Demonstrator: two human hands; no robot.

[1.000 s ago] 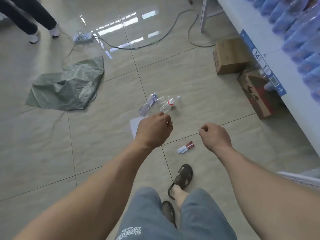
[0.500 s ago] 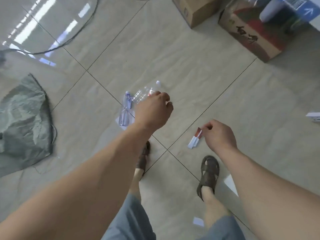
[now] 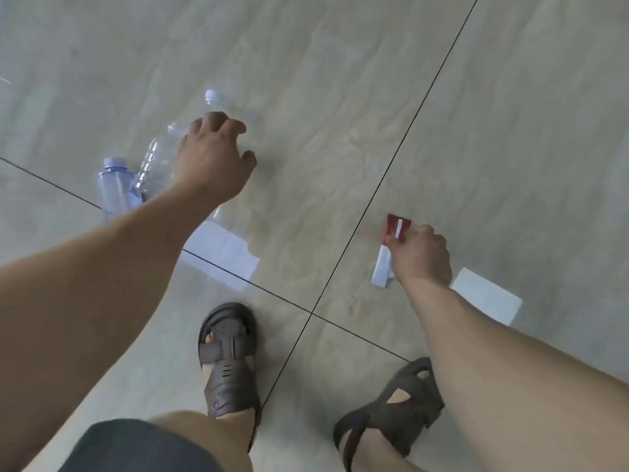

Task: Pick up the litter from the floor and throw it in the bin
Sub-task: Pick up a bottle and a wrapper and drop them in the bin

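Observation:
Three empty plastic bottles lie together on the tiled floor at the left. My left hand (image 3: 214, 155) is down on the clear bottle with a white cap (image 3: 212, 96), fingers and thumb curled round its body, most of which the hand hides. A second clear bottle (image 3: 155, 161) and a bluish bottle (image 3: 114, 185) lie just left of it. At the right, my right hand (image 3: 420, 253) pinches the red end of a red and white wrapper (image 3: 383, 267) that lies on the floor. No bin is in view.
A white paper sheet (image 3: 221, 253) lies under my left forearm, and another white sheet (image 3: 486, 296) lies beside my right wrist. My feet in brown sandals (image 3: 228, 359) stand on the tiles (image 3: 340, 97) just below the hands.
The view has tilted down and closer to the floor. My left hand dropped onto the white-capped bottle, and my right hand reached the wrapper and took its red end.

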